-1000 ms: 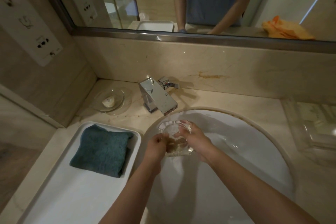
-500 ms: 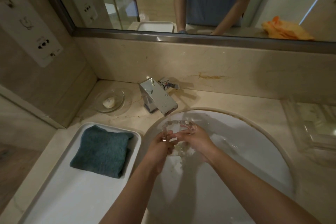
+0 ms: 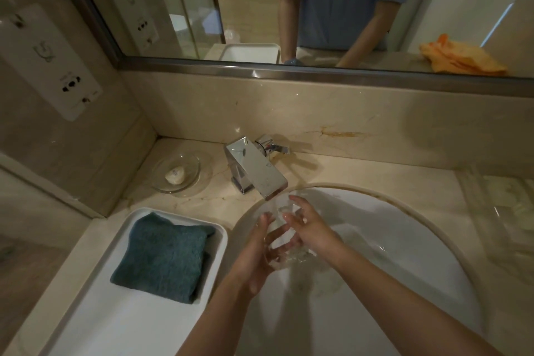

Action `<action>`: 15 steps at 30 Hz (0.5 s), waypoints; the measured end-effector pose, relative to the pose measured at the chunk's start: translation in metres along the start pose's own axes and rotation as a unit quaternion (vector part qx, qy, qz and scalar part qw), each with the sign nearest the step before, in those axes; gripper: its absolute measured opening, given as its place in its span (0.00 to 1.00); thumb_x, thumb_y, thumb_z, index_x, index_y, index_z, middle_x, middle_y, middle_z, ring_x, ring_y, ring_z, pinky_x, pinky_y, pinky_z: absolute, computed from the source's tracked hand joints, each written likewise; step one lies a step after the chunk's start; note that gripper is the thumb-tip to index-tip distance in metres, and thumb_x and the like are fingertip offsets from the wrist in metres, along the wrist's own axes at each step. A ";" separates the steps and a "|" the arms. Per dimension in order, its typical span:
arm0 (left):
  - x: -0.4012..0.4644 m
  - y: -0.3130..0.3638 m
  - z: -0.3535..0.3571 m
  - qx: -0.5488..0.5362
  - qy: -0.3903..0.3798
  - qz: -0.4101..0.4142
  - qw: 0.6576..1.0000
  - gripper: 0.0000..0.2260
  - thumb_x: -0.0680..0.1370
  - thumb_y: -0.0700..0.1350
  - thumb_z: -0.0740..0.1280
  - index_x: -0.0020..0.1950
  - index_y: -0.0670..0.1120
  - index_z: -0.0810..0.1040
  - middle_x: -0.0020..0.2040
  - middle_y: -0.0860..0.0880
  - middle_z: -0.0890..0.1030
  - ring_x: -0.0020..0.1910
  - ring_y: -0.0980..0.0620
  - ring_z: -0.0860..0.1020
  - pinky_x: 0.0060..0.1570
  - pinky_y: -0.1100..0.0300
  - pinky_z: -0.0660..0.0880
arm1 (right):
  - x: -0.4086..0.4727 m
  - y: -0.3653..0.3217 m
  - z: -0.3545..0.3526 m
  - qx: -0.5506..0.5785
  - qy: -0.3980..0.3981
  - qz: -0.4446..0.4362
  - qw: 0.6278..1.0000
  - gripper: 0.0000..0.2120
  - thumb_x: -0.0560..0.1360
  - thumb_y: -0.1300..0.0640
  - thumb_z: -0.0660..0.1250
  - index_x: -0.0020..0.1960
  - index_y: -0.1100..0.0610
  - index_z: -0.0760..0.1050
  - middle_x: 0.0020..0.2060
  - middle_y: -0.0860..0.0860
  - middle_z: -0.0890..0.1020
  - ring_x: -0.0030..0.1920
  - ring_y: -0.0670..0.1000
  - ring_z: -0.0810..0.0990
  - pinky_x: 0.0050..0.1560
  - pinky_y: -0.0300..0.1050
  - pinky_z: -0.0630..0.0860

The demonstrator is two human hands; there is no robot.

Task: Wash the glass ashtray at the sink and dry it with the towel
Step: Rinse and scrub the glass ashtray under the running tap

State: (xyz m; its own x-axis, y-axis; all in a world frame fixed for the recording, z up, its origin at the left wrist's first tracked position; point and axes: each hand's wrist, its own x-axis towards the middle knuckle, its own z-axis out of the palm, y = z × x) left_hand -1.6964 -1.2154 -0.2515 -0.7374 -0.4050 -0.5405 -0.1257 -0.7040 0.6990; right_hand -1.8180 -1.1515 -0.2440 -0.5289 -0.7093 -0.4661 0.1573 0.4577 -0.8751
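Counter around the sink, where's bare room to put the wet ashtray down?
The white tray is bare in front of the teal towel. Marble is also free between the faucet and the clear tray at right. It is crowded at back left, where the soap dish sits beside the faucet.

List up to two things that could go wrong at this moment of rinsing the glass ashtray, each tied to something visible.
1. The clear glass ashtray is wet under the chrome faucet's stream, between the left hand and right hand; it might slip into the white basin and chip.
2. The folded teal towel lies close by; splashes could dampen it.
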 end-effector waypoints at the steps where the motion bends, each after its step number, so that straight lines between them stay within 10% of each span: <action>1: 0.001 -0.001 0.002 -0.011 -0.001 -0.003 1.000 0.24 0.73 0.64 0.57 0.64 0.53 0.72 0.62 0.46 0.78 0.57 0.43 0.80 0.52 0.46 0.78 | 0.000 0.001 -0.001 -0.019 -0.012 -0.010 1.000 0.23 0.78 0.56 0.61 0.71 0.46 0.60 0.54 0.49 0.74 0.43 0.52 0.80 0.43 0.42 0.77; 5: 0.007 -0.004 0.008 -0.063 0.041 -0.007 0.997 0.17 0.74 0.62 0.55 0.56 0.56 0.74 0.60 0.47 0.78 0.56 0.45 0.78 0.54 0.45 0.76 | 0.000 0.010 0.001 -0.206 -0.012 -0.101 0.973 0.28 0.79 0.54 0.59 0.75 0.47 0.51 0.72 0.54 0.61 0.71 0.53 0.63 0.66 0.42 0.65; 9: 0.012 -0.005 0.007 -0.046 0.029 0.013 0.998 0.20 0.76 0.61 0.53 0.60 0.55 0.73 0.60 0.47 0.79 0.55 0.48 0.80 0.51 0.51 0.77 | -0.013 0.023 0.007 -0.500 -0.015 -0.173 0.848 0.35 0.73 0.34 0.32 0.76 0.47 0.44 0.76 0.45 0.41 0.75 0.53 0.35 0.74 0.52 0.42; 13: 0.020 0.000 -0.001 -0.043 0.032 0.007 0.999 0.24 0.76 0.62 0.53 0.66 0.51 0.70 0.61 0.47 0.78 0.59 0.49 0.78 0.56 0.53 0.74 | -0.035 0.039 0.022 -0.608 -0.010 -0.215 0.764 0.29 0.80 0.43 0.36 0.66 0.49 0.71 0.67 0.45 0.72 0.73 0.49 0.60 0.68 0.54 0.46; 15: 0.023 -0.001 -0.005 -0.019 0.021 -0.002 1.000 0.25 0.77 0.63 0.53 0.66 0.50 0.71 0.61 0.47 0.79 0.59 0.48 0.78 0.56 0.54 0.75 | -0.044 0.031 0.022 -0.584 -0.050 -0.198 0.786 0.35 0.77 0.38 0.32 0.68 0.50 0.69 0.70 0.44 0.69 0.73 0.43 0.59 0.70 0.53 0.38</action>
State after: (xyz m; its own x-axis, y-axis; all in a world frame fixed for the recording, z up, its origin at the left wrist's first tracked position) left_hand -1.7098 -1.2268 -0.2671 -0.7081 -0.4256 -0.5634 -0.1035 -0.7267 0.6791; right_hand -1.7711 -1.1178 -0.2532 -0.2656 -0.9318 -0.2472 -0.9066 0.3286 -0.2648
